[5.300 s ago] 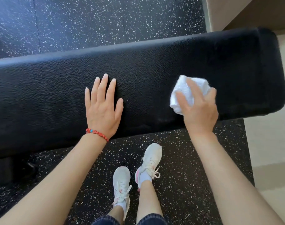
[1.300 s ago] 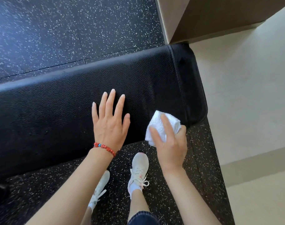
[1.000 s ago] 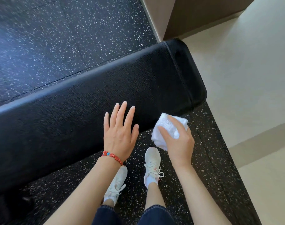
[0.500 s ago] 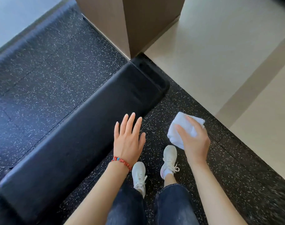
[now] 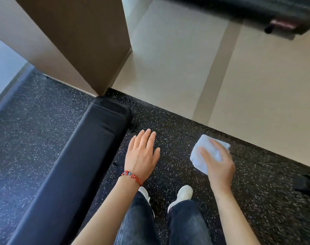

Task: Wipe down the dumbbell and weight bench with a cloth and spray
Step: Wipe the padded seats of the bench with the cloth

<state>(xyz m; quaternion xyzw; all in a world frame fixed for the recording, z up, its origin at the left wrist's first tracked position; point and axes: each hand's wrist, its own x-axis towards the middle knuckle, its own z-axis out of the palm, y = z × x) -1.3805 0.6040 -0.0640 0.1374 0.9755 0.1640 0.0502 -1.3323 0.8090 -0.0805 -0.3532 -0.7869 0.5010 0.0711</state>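
- White terry cloth (image 5: pixel 208 157), bunched into a wad, gripped by the right hand (image 5: pixel 219 166) with thumb and fingers curled round it, held in the air over the floor at right, well apart from the padding.
- Black textured vinyl of the weight bench (image 5: pixel 83 156), running from near left to a rounded far end beside a brown column (image 5: pixel 71 43); nothing resting on it, neither hand touching it.
- Left hand (image 5: pixel 141 156) flat and spread, fingers straight, holding nothing, hovering over the floor just right of the bench edge; red bead bracelet (image 5: pixel 132 176) at the wrist.
- Below the hands, dark jeans and white shoes (image 5: pixel 183 192) on black speckled rubber flooring (image 5: pixel 168 121); beige tile beyond it at far right.
- No dumbbell and no spray bottle visible; a blurred dark object (image 5: pixel 306 183) at the right edge, too unclear to name.
- Another black padded piece (image 5: pixel 256 7) at far top right, blurred.
- Risks, as a judgement: loosely wadded cloth could slip from the grip and land on the gritty floor, carrying dirt back to the padding; with the spray out of sight, a dry cloth may only smear sweat; turning away now could leave the bench's far end and sides unwiped.
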